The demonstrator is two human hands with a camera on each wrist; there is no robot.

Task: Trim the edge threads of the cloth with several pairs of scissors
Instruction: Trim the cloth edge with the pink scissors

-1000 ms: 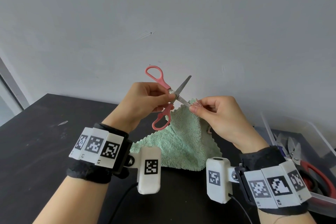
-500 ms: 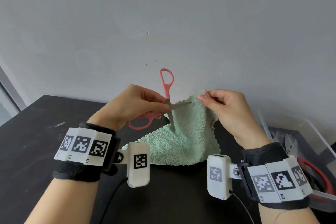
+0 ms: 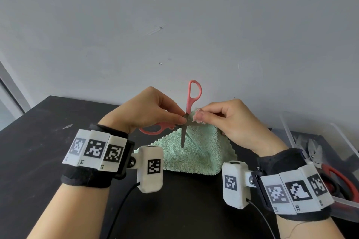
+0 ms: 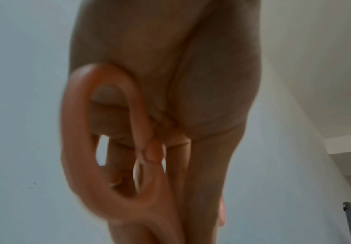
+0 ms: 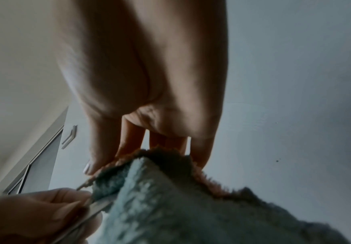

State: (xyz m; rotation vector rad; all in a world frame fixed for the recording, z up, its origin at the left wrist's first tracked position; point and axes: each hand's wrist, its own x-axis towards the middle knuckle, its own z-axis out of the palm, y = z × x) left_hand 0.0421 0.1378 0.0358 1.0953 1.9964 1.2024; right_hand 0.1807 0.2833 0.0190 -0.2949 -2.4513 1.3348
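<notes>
My left hand (image 3: pixel 155 111) pinches pink-handled scissors (image 3: pixel 191 96) at the pivot. The scissors stand wide open: one handle loop points up, the other (image 3: pixel 153 129) lies below my hand, and one blade (image 3: pixel 183 136) points down over the cloth. My right hand (image 3: pixel 219 117) pinches the raised top edge of a mint-green fluffy cloth (image 3: pixel 194 153), whose lower part rests on the black table (image 3: pixel 38 151). In the left wrist view a pink loop (image 4: pixel 82 148) sits by my curled fingers. In the right wrist view my fingers (image 5: pixel 99 148) hold the cloth (image 5: pixel 170 198) edge, with the blade (image 5: pixel 91 209) beside it.
A clear plastic bin (image 3: pixel 342 161) stands at the table's right edge and holds more scissors, one pair with red handles (image 3: pixel 340 178) and metal blades (image 3: pixel 314 151). A grey wall rises behind the table. A small scrap (image 3: pixel 67 126) lies on the table at far left.
The scissors have swung from slanted to upright, one loop now pointing straight up and a blade down over the cloth. Both hands have drawn closer together at the cloth's top edge.
</notes>
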